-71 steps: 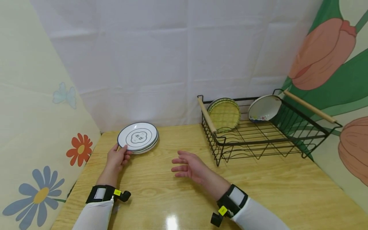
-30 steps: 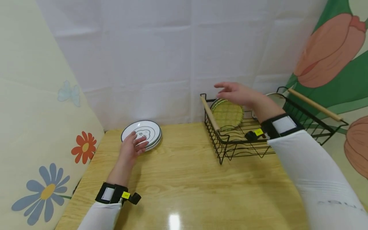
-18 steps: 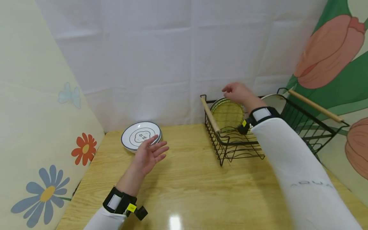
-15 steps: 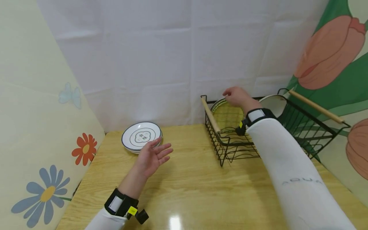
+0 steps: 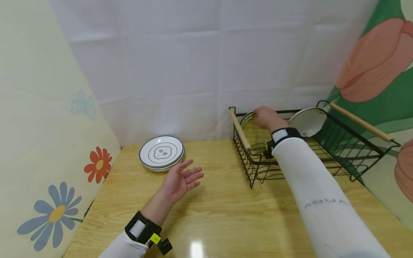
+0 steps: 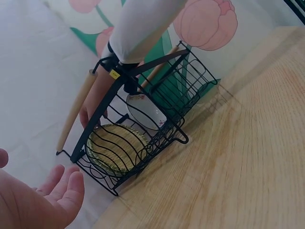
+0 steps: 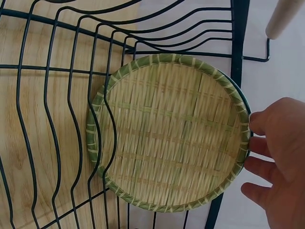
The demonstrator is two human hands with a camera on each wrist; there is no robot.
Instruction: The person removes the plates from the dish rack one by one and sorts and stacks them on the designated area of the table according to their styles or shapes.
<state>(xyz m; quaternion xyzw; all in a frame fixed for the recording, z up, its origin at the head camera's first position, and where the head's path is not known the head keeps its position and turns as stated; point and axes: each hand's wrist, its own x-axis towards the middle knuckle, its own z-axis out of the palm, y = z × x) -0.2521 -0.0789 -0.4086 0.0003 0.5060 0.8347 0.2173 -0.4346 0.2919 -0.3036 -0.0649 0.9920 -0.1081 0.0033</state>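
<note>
A round woven bamboo tray (image 7: 171,133) with a green rim stands on edge in the black wire dish rack (image 5: 258,163). My right hand (image 5: 267,118) is at its upper edge, thumb and fingertips against the rim in the right wrist view. Behind the tray a dark plate rim shows; the rest of that piece is hidden. My left hand (image 5: 181,182) is held over the table, palm turned up and fingers spread, holding nothing. Just behind it lies a stack of white blue-rimmed plates (image 5: 162,152).
A white bowl (image 5: 308,122) leans in the rack to the right of my right hand. Wooden handles (image 5: 240,129) top the rack's two ends. A white cloth (image 5: 171,71) hangs behind the wooden table (image 5: 222,215).
My right hand has crossed to the rack and come down onto the tray's rim. My left hand has left the plate stack and moved right, its palm turning up.
</note>
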